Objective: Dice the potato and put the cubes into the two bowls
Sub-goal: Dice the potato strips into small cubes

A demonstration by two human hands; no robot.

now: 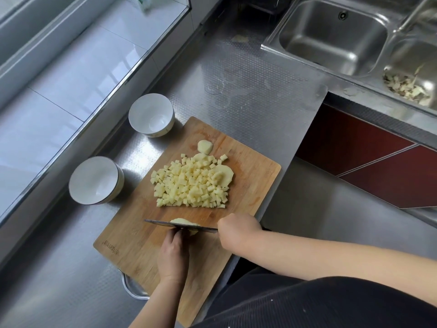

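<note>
You have a single view, from the camera on your head, looking forward and steeply down from above. It is wide-angle, so straight edges bow toward the borders. The cutting board sits near the middle, close below you, with your forearms entering from the bottom edge. The steel counter runs away toward the top, and the sink fills the upper right corner.
</note>
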